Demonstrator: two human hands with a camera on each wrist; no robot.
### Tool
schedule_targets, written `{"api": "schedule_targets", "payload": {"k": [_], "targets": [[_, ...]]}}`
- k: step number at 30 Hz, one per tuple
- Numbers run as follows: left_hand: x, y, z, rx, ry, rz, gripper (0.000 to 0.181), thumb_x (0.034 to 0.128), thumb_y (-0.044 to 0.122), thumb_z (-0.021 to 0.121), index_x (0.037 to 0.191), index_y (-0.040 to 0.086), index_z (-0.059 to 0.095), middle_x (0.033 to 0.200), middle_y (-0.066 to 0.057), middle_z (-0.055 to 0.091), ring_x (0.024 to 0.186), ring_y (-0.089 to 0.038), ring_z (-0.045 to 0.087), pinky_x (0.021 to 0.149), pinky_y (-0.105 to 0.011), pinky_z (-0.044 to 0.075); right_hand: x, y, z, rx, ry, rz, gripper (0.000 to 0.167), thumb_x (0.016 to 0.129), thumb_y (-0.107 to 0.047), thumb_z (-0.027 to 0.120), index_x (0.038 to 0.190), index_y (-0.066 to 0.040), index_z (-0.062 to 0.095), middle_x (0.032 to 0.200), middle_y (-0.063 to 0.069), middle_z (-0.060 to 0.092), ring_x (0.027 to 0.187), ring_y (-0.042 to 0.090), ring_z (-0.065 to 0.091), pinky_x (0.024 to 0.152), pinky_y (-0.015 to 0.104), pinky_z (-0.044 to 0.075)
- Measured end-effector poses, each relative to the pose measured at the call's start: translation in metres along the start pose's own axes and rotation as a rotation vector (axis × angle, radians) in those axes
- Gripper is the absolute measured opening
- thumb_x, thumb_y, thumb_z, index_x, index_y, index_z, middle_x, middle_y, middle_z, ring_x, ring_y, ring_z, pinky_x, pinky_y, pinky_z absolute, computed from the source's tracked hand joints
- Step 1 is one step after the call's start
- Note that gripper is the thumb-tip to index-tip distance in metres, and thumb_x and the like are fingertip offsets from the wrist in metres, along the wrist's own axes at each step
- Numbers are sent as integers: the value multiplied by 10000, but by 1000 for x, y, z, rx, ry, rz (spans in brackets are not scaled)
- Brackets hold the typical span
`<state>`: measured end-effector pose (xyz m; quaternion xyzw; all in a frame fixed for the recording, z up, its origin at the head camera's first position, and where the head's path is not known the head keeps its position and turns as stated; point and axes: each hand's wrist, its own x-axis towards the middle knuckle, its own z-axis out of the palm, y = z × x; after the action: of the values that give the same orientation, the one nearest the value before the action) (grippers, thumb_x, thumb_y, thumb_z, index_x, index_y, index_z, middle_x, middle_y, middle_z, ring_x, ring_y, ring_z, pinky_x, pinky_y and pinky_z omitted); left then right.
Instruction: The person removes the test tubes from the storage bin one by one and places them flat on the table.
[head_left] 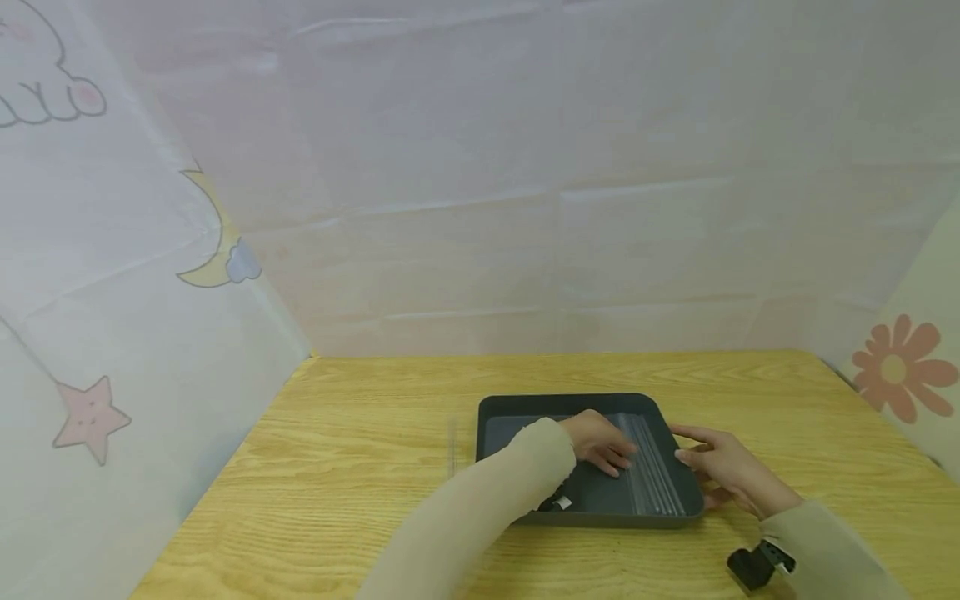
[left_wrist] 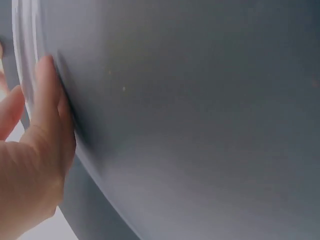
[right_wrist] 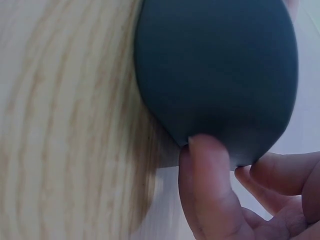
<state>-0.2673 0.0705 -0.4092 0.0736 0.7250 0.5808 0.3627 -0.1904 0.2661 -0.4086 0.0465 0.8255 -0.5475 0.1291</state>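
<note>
A dark grey rectangular tray (head_left: 592, 518) sits on the wooden table. Several thin, clear tube-like strips (head_left: 651, 467) lie side by side along its right wall. My left hand (head_left: 602, 442) reaches inside the tray, its fingertips against these strips. In the left wrist view, the fingers (left_wrist: 47, 95) of that hand are fairly straight beside the clear strips, over the grey tray floor. From outside, my right hand (head_left: 723, 467) holds the tray's right wall, with the thumb at the rim. The right wrist view shows its fingers (right_wrist: 212, 185) touching the dark wall.
A thin clear piece (head_left: 452, 446) stands or lies on the table (head_left: 337, 467) left of the tray. Partly behind the left sleeve, a small black item with a white tag (head_left: 561, 502) shows in the tray. A printed cloth wall (head_left: 450, 250) borders the table's back.
</note>
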Motion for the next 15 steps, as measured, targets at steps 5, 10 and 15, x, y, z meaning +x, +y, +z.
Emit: {"api": "schedule_targets", "payload": {"k": [5,10,15], "targets": [[-2,0,-11,-41,-56,0,433,932,-54,596,1353,-66,498,1060,-226,651,1015,-396,637,841,-491,556,0,-1,1,-5,9,-1,575,1025,-63,478,1505,73,192,1077,227,621,765,257,673,549,415,571],[-8,5,-18,-73,-74,7,463,935,-52,582,1386,-35,480,1059,-216,627,1013,-391,629,846,-515,548,0,1,2,-2,18,-4,567,1023,-52,471,1506,70,200,1045,190,632,742,271,677,538,425,575],[-18,11,-25,-88,-80,22,460,957,-15,567,1406,-14,470,1063,-178,628,1005,-353,627,844,-500,553,-1,1,1,-9,22,-10,568,1021,-50,475,1503,77,202,1032,180,629,725,267,671,534,422,574]]}}
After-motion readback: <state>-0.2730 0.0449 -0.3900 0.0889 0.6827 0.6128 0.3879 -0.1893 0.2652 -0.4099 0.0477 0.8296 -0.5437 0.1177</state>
